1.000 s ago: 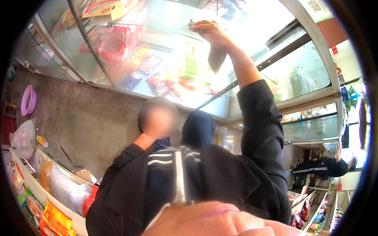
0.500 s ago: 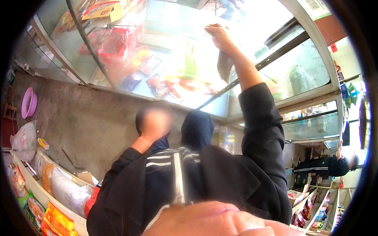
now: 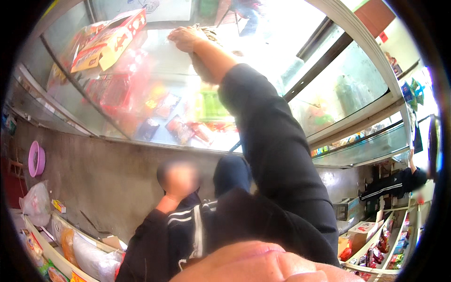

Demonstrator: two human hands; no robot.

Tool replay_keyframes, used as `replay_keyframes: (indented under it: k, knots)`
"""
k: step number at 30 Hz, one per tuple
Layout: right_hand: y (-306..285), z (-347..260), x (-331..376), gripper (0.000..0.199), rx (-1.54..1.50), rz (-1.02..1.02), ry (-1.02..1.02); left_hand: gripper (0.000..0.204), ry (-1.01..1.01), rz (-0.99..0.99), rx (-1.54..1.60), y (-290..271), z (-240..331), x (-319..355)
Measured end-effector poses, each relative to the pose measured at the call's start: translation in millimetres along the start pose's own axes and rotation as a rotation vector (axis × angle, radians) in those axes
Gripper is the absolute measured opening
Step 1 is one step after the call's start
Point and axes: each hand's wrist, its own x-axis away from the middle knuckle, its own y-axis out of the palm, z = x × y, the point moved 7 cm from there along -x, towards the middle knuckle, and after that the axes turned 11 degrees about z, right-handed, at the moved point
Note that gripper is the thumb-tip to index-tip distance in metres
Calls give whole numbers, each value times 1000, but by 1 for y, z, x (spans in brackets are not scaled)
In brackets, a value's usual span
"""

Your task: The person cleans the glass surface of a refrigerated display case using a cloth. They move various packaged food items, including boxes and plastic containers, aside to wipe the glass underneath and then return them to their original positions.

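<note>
Cloth (image 3: 203, 70), seemingly grey, pressed on glass counter (image 3: 155, 61) by right hand (image 3: 185, 38); grip clenched.

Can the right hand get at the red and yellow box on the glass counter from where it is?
Probably yes: the right hand lies on the glass top with a cloth, the box close beside it, nothing between.
</note>
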Motion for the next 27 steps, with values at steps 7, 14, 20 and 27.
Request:
replay_keyframes:
  k: [7,14,20,27]
  knots:
    - [5,51,-2,34,181,6,139,10,-46,146,310,7,-4,-10]
    - [-27,182,81,27,73,49,583,22,-58,-105,65,11,-9,1]
    - [-43,185,108,25,7,111,694,28,-61,43,222,22,-25,28]
    - [-62,122,107,26,-161,168,537,20,56,222,80,-9,-17,30]
